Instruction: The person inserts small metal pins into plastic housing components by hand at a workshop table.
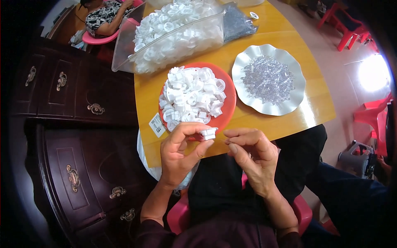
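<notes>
Between the thumb and fingers of my left hand (pixel 178 155) is a small white plastic fitting (pixel 209 134) with a round flange and a boxy body. My right hand (pixel 258 159) is just to its right, thumb and forefinger pinched on a thin clear plastic pin (pixel 226 141) that points toward the fitting. A small gap seems to separate the two parts. Beyond my left hand, more white fittings (pixel 192 95) are heaped on a round orange-red plate (pixel 228 93). To the right, a white scalloped plate (pixel 285 108) carries a pile of clear pins (pixel 269 78).
A large translucent bin (pixel 178 43) full of white fittings stands at the table's far left. Beside it lie a grey plastic bag (pixel 237 22) and one loose white ring (pixel 254 15). Dark wooden drawers (pixel 74 165) line the left. Another person (pixel 105 18) sits beyond the bin.
</notes>
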